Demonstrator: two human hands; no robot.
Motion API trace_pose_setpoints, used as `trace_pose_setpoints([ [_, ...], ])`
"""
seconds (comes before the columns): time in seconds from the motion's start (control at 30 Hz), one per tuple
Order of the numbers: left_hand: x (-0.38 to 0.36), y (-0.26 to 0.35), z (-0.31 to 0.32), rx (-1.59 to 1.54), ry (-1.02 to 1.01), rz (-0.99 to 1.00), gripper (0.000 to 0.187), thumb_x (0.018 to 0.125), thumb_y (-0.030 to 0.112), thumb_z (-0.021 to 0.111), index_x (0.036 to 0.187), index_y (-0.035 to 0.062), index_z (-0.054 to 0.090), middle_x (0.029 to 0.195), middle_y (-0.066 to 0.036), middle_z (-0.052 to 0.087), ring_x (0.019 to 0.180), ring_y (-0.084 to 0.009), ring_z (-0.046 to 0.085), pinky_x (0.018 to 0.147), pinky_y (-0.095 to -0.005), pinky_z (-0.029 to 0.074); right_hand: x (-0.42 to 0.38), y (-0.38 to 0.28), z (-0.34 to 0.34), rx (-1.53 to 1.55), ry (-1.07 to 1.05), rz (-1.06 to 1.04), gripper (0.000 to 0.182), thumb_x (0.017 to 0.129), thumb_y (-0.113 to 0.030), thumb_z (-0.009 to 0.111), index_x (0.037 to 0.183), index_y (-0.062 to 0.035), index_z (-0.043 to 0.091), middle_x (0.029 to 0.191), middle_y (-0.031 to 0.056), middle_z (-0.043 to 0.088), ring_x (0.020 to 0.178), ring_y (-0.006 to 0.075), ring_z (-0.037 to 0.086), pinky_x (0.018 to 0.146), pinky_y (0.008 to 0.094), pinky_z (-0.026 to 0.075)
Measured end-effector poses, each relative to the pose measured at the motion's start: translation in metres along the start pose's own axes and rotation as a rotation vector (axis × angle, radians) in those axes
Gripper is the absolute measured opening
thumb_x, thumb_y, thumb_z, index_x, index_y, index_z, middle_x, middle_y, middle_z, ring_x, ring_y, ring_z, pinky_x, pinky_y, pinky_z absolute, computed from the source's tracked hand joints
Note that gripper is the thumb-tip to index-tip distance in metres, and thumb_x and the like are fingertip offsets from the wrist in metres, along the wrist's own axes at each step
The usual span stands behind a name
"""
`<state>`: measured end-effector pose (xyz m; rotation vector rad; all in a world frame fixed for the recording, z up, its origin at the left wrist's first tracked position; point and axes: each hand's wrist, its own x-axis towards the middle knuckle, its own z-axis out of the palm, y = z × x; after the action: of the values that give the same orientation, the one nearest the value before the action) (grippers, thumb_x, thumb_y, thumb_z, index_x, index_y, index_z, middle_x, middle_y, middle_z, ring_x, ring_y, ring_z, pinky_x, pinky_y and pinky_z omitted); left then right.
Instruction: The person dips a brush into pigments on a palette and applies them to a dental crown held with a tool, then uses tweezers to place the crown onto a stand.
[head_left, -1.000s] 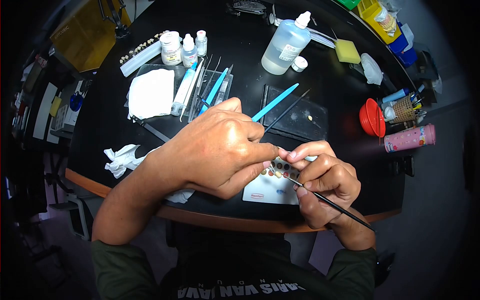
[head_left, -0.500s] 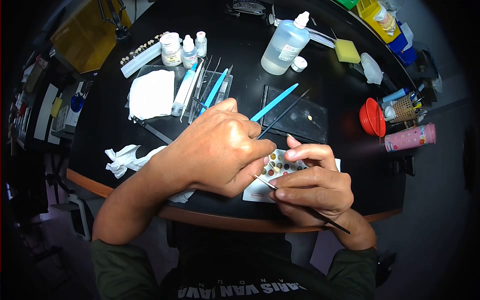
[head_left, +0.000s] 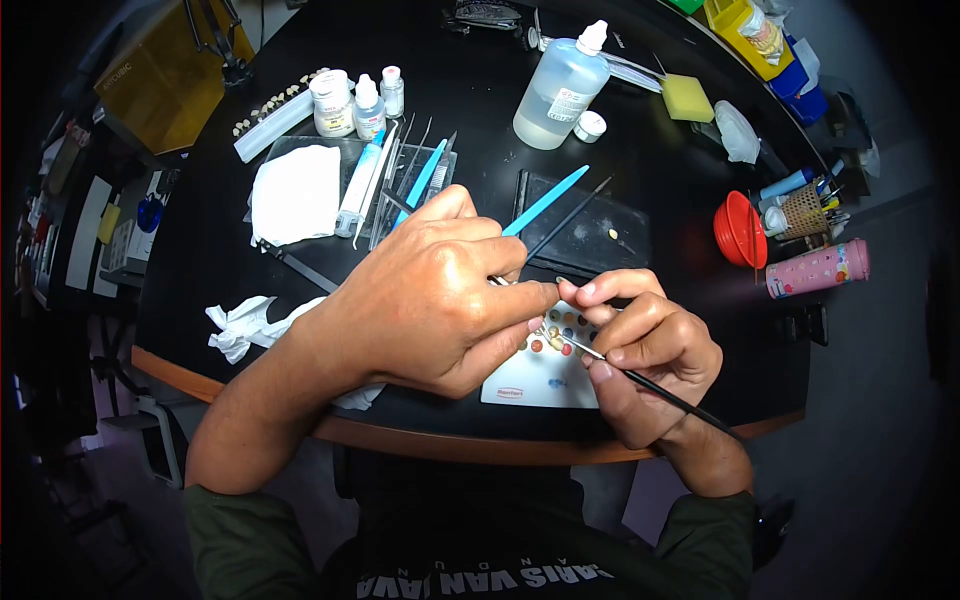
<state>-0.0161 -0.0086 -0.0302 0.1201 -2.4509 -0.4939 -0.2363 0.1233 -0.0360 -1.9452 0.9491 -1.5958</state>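
My left hand [head_left: 450, 300] is closed around a slim tool, its dark end [head_left: 393, 203] sticking out above the knuckles and the rest mostly hidden by fingers. Just past my left thumb sits a small cream tooth-shaped piece [head_left: 556, 343]. Between the thumb and fingers of my right hand [head_left: 655, 350] is a fine brush [head_left: 660, 391] with a black handle, its tip close to the cream piece. My right index fingertip meets my left index fingertip. Below both hands lies a white palette [head_left: 520, 372] with several coloured wells and a blue smear.
Beyond my hands, a dark slab [head_left: 605, 205] carries a blue-handled tool [head_left: 548, 198] and another brush. A large clear bottle [head_left: 562, 95], small bottles [head_left: 369, 105] and a folded white cloth [head_left: 296, 195] stand or lie farther back. At right are a red bowl [head_left: 738, 230] and pink flask [head_left: 818, 266].
My right hand has turned and drawn the brush tip to the right, beside the tooth-shaped piece. Its index finger now meets my left one, and the palette's blue smear has come into view.
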Motion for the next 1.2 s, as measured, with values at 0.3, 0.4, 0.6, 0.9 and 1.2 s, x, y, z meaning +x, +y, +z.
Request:
trace_pose_setpoints([
  [0.3, 0.0006, -0.0016, 0.0002, -0.019, 0.022, 0.037, 0.025, 0.079, 0.013, 0.083, 0.104, 0.0084, 0.085, 0.076, -0.002, 0.061, 0.070, -0.0196, 0.058, 0.072, -0.0383, 0.039, 0.0028, -0.0036, -0.0045, -0.016, -0.053, 0.014, 0.020, 0.079, 0.014, 0.070, 0.082, -0.0017, 0.057, 0.078, 0.0097, 0.067, 0.110, 0.0393, 0.075, 0.099, 0.0509, 0.067],
  [0.4, 0.0006, -0.0012, -0.0002, -0.017, 0.020, 0.036, 0.024, 0.079, 0.013, 0.083, 0.103, 0.0083, 0.085, 0.076, -0.002, 0.061, 0.069, -0.0193, 0.058, 0.072, -0.0383, 0.039, 0.0030, -0.0047, -0.0041, -0.032, -0.062, 0.007, 0.020, 0.078, 0.014, 0.069, 0.081, -0.0017, 0.057, 0.077, 0.0094, 0.067, 0.111, 0.0393, 0.075, 0.099, 0.0506, 0.067],
  [0.6, -0.0003, -0.0025, 0.0009, -0.022, 0.016, 0.042, 0.023, 0.080, 0.014, 0.081, 0.103, 0.0083, 0.085, 0.073, -0.002, 0.060, 0.065, -0.0193, 0.057, 0.069, -0.0382, 0.039, 0.0011, -0.0059, -0.0037, -0.044, -0.056, 0.006, 0.018, 0.078, 0.011, 0.069, 0.080, -0.0015, 0.056, 0.077, 0.0100, 0.067, 0.111, 0.0399, 0.075, 0.098, 0.0503, 0.067],
  [0.9, -0.0018, -0.0027, -0.0011, -0.054, -0.063, 0.017, 0.022, 0.082, 0.016, 0.078, 0.102, 0.0078, 0.084, 0.068, -0.002, 0.057, 0.059, -0.0196, 0.053, 0.065, -0.0380, 0.035, 0.0002, -0.0056, -0.0027, -0.021, -0.058, 0.026, 0.017, 0.077, 0.009, 0.070, 0.081, -0.0019, 0.058, 0.078, 0.0096, 0.067, 0.112, 0.0393, 0.075, 0.096, 0.0443, 0.067],
  [1.2, -0.0024, -0.0033, -0.0003, -0.064, -0.061, 0.012, 0.024, 0.080, 0.017, 0.078, 0.101, 0.0068, 0.083, 0.067, -0.002, 0.056, 0.058, -0.0205, 0.053, 0.064, -0.0386, 0.034, 0.0015, -0.0048, -0.0023, -0.037, -0.075, 0.017, 0.018, 0.075, 0.010, 0.069, 0.079, -0.0021, 0.058, 0.078, 0.0090, 0.067, 0.111, 0.0386, 0.075, 0.098, 0.0454, 0.066],
])
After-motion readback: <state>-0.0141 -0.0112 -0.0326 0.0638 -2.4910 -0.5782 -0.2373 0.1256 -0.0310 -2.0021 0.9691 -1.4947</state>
